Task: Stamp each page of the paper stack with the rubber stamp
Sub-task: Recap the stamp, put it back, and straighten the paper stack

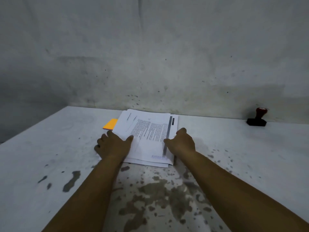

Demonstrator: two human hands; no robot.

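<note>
paper stack [147,136] lies mid-tabletop [50,148], near the wall [150,47], sheets fanned unevenly, printed text on top pg; faint bluish mark at its near right corner, too blurred to read. your left hand [113,145] rests on the stack's left edge, fingers [100,141] spread and fairly straight, thumb on the paper, gripping nothing. your right hand [182,142] sits at the stack's right edge, fingers curled; thumb touches the top pg, but can't tell whether it pinches a sheet. rubber stamp [258,117] stands upright far right by the wall, well apart from both hands, red handle, black base. orange pad [110,124] lies just beside the stack's far left corner, partly tucked under it. tabletop paint worn and blotched nearest you.
</note>
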